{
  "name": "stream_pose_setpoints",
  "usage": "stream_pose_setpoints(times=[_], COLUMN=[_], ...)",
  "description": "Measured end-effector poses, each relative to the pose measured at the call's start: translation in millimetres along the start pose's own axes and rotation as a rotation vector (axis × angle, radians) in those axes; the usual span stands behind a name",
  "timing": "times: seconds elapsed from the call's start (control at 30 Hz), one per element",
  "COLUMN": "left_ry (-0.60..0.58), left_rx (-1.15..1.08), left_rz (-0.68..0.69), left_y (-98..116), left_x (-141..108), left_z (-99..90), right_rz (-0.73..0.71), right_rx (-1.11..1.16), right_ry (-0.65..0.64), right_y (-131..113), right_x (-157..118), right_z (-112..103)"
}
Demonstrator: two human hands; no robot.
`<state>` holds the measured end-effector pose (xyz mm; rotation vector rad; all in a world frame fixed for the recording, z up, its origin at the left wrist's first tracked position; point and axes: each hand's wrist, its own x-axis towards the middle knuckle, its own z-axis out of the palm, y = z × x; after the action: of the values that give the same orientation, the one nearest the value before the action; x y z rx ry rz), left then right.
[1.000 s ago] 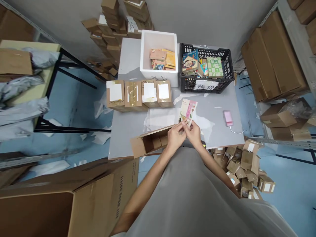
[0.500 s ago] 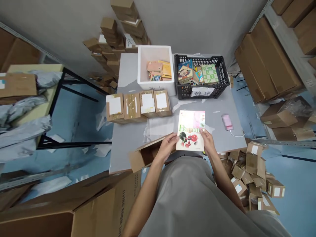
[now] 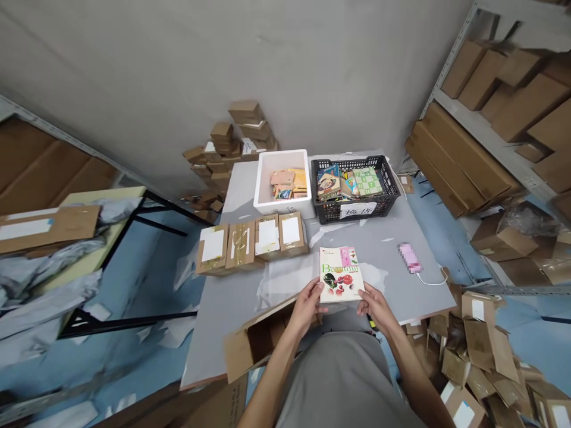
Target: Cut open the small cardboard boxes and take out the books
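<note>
Between my two hands is a white book with red and dark vegetables and a green title on its cover. My left hand grips its lower left edge, thumb on the cover. At the lower right corner my right hand pinches it, fingers curled underneath. The book is held up over the near edge of the grey table. An open cardboard box lies just below my left forearm, partly hidden by it.
Behind stand a white foam box and a black crate, both holding books. Several taped cartons line the table's left. A pink phone with a cable lies right. Loose boxes pile on the floor; shelves flank the right.
My view has tilted up, so the table and its contents sit lower in the picture. The book stays in both hands, its top now tipped farther away.
</note>
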<state>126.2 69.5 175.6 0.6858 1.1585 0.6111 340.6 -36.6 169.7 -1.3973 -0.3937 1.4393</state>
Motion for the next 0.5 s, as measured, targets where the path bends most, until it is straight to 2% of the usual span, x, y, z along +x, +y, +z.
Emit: stream_pose_setpoints(times=[0.13,0.27,0.4,0.47,0.5], left_ry=[-0.052,-0.073,0.019,0.076,0.104], left_rx=[-0.012,0.017,0.089,0.097,0.107], left_rz=[0.109,0.27,0.541,0.612,0.637], left_y=[32,100,174,192,192], left_x=[34,91,141,155,159], left_z=[18.8,54.7,93.4,100.8,99.7], right_rz=[-0.133,-0.299,-0.35,-0.351,-0.342], right_rx=[0.08,0.167,0.253,0.242,0.196], right_ry=[0.002,-0.013,0.009,0.091,0.138], right_y=[-28,-88,-166,-192,-196], right_x=[36,102,177,206,217], right_z=[2,11,31,40,41])
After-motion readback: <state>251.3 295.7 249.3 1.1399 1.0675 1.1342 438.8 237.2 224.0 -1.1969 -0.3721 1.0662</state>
